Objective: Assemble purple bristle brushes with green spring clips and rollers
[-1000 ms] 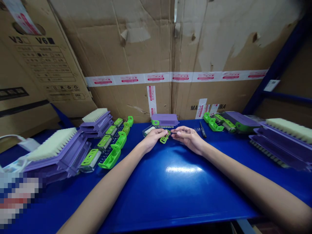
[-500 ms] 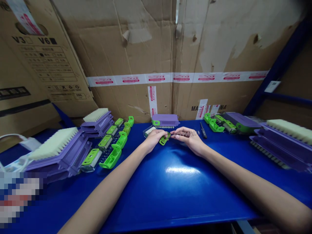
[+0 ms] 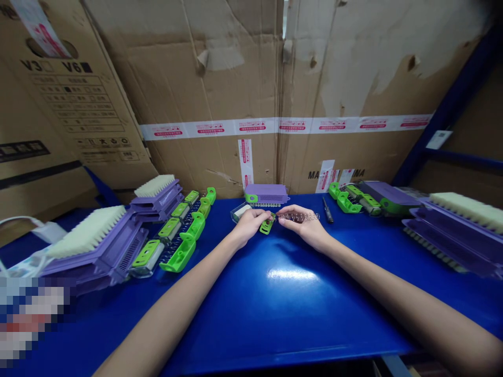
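My left hand [image 3: 250, 225] pinches a small flat green plastic plate [image 3: 266, 225] with slots in it, held just above the blue table. Closed around a thin coiled metal spring [image 3: 304, 215], my right hand [image 3: 304, 224] faces it. The spring lies across the right fingers, and its left end is at the green plate; whether it is hooked in I cannot tell. Behind the hands stands a purple brush part [image 3: 267, 194] with a green end and bristles below. A clear box [image 3: 240, 211] with a white block sits beside my left hand.
A dark screwdriver [image 3: 327, 210] lies right of my right hand. Purple parts with cream bristles [image 3: 90, 230], green-topped clear boxes [image 3: 148, 254] and green end pieces [image 3: 181, 251] line the left. More purple parts [image 3: 456, 230] and green pieces [image 3: 346, 201] are on the right. Cardboard [image 3: 212, 94] walls the back.
The green plate has tilted a little in my left hand. My right fingers have shifted slightly along the spring, which now shows more clearly across them.
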Motion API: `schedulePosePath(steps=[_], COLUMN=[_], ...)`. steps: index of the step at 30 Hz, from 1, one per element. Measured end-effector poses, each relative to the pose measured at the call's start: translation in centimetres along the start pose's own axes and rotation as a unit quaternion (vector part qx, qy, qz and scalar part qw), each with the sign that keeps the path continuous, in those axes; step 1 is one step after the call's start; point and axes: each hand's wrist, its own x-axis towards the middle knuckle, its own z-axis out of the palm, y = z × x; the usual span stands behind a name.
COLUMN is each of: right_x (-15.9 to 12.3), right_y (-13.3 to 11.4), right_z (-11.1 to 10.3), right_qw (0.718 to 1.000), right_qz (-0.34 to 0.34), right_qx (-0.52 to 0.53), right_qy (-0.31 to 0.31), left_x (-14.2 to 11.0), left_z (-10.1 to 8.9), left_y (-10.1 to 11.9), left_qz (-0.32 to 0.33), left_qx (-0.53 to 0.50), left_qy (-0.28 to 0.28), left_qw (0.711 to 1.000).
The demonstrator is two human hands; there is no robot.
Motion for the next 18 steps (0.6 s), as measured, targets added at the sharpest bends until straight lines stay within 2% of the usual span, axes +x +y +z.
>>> schedulePosePath(steps=[7, 13, 18], right_x=[0.15, 0.18, 0.11], right_y=[0.72, 0.89, 0.77], right_z=[0.17, 0.07, 0.16], right_qw=[1.0, 0.999, 1.0], right_qz=[0.028, 0.024, 0.009], right_qx=[-0.004, 0.028, 0.011], right_qy=[0.003, 0.003, 0.008], left_x=[-0.08, 0.01, 0.11], left_z=[0.17, 0.11, -0.11], left_y=[-0.32, -0.06, -0.09], left_qz=[0.029, 0.006, -0.012], left_qx=[0.028, -0.009, -0.045], left_qy=[-0.011, -0.002, -0.007], left_qw=[0.999, 1.0, 0.999])
